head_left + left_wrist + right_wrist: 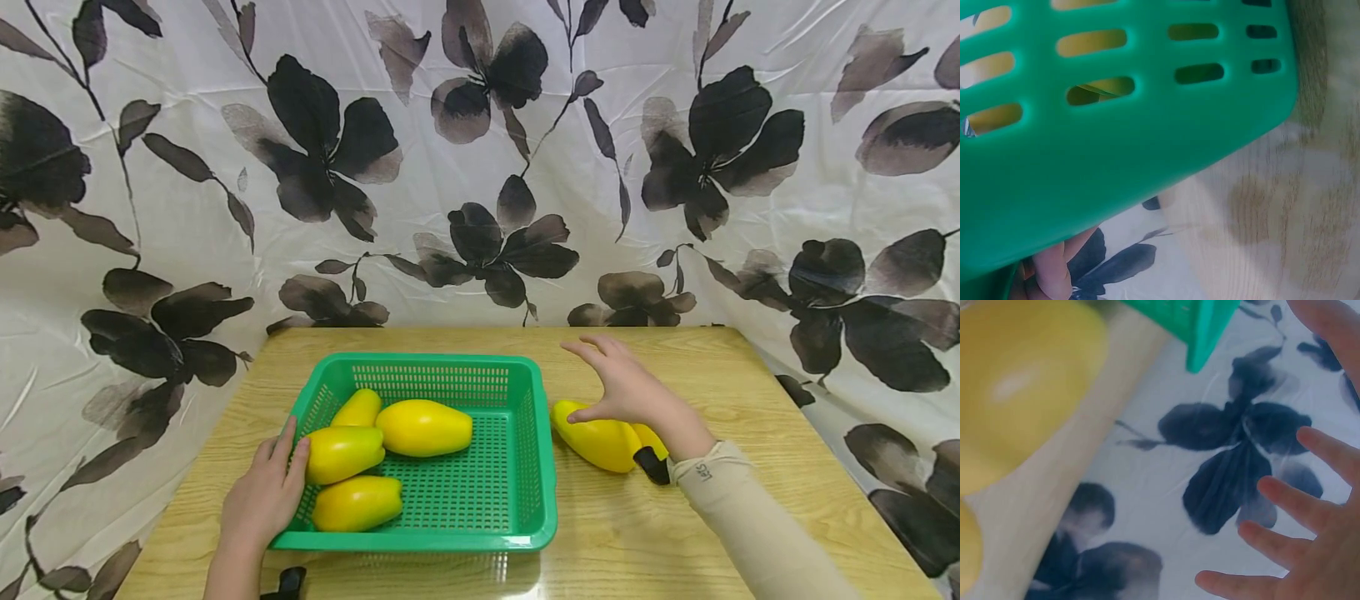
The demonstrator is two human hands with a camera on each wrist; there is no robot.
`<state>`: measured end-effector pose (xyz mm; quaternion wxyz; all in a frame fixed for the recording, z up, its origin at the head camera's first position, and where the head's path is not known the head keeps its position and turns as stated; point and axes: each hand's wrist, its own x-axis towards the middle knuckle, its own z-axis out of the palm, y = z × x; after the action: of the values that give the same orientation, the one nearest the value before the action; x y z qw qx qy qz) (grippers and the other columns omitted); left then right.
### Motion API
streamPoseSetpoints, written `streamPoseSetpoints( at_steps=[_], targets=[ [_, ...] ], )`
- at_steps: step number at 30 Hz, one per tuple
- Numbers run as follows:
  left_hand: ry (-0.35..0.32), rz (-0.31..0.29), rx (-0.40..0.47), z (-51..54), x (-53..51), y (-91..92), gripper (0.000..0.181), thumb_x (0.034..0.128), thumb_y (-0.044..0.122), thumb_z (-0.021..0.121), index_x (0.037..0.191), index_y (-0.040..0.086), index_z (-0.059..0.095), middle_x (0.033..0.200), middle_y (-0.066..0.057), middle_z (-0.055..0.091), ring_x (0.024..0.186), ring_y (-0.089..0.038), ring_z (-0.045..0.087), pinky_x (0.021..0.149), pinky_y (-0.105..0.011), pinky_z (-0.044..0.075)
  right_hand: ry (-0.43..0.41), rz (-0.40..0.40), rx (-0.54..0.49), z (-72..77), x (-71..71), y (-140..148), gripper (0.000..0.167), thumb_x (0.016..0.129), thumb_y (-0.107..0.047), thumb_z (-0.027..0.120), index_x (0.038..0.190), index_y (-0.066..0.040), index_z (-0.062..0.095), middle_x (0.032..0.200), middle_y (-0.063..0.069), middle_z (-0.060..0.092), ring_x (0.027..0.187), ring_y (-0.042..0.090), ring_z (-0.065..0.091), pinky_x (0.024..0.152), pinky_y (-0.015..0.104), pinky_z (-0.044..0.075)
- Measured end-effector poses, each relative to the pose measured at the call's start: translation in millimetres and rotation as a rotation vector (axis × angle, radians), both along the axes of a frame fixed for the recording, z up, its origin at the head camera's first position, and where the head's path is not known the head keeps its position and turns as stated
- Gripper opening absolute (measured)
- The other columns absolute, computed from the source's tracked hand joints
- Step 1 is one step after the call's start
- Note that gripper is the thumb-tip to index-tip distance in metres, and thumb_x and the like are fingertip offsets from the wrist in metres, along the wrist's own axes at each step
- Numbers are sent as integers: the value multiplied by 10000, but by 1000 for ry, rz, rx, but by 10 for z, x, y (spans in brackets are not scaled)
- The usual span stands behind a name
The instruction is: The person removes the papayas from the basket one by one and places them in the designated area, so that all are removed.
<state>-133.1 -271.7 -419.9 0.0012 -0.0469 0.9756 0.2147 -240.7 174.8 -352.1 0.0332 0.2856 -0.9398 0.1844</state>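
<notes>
A green plastic basket [450, 542] stands on the table with several yellow fruits inside, among them a large one [425, 428] near its middle. My left hand [264, 492] holds the basket's left rim; in the left wrist view fingers [1054, 269] show under the rim beside the green wall [1104, 150]. To the basket's right, my right hand [637, 392] hovers with spread fingers over a yellow fruit [600, 442], partly hiding another one [651, 439]. The right wrist view shows the right hand [1310, 531] holding nothing, with a yellow fruit [1022, 387] at the left.
The wooden table [637, 550] reaches back to a white cloth [600, 217] with dark flowers, which also hangs at both sides. Black wrist-camera parts show near the right wrist [651, 465] and near the left forearm [291, 582].
</notes>
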Motion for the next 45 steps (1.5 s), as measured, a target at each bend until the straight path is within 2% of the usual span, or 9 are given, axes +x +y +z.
streamPoseSetpoints(
  at_steps=[10, 16, 26, 30, 35, 39, 45],
  targets=[
    [6, 2, -12, -31, 11, -31, 669, 970, 472, 159, 1462, 22, 105, 1320, -348, 294, 998, -563, 463, 720, -604, 407, 29, 98, 13, 93, -90, -427, 944, 589, -411, 830, 1387, -149, 398, 1392, 178, 332, 1269, 387, 277, 973, 549, 304],
    [-26, 0, -11, -19, -5, -31, 724, 952, 522, 184, 1462, 17, 79, 1316, -360, 278, 1005, -559, 460, 700, -587, 423, -4, 147, 47, 191, -107, -748, 945, 608, -424, 817, 1404, -176, 373, 1430, 151, 285, 1300, 361, 238, 989, 534, 295],
    [-23, 5, -3, -11, 1, -17, 745, 943, 543, 197, 1462, 18, 88, 1321, -348, 283, 1001, -546, 471, 712, -579, 427, -31, 234, 109, 247, -154, -1247, 947, 626, -443, 801, 1419, -198, 344, 1426, 140, 298, 1295, 317, 263, 996, 480, 311],
    [-2, 5, -2, 2, 9, -5, 743, 945, 537, 207, 1458, 8, 112, 1319, -346, 296, 1003, -546, 473, 722, -584, 425, -46, 252, 133, 244, -185, -1420, 947, 634, -464, 788, 1424, -206, 334, 1434, 128, 294, 1298, 307, 272, 1008, 454, 307],
    [-9, 4, -1, 0, 5, -2, 744, 944, 540, 199, 1461, 14, 100, 1323, -346, 289, 1000, -549, 474, 730, -589, 419, -49, 285, 155, 210, -211, -1614, 935, 640, -483, 777, 1420, -211, 339, 1433, 104, 308, 1294, 281, 295, 1023, 422, 297],
    [-6, 10, -3, -10, 10, -6, 742, 944, 540, 201, 1461, 15, 104, 1321, -344, 294, 1001, -548, 474, 729, -592, 419, -64, 323, 164, 138, -213, -1760, 931, 647, -478, 774, 1421, -205, 336, 1428, 105, 314, 1284, 278, 317, 1015, 410, 311],
    [32, 15, 1, -24, 12, 0, 737, 947, 532, 217, 1456, 5, 138, 1312, -338, 315, 1012, -541, 473, 735, -592, 420, -79, 357, 214, 26, -173, -1939, 916, 660, -477, 765, 1422, -191, 344, 1426, 115, 315, 1282, 292, 320, 1000, 401, 336]
  ],
)
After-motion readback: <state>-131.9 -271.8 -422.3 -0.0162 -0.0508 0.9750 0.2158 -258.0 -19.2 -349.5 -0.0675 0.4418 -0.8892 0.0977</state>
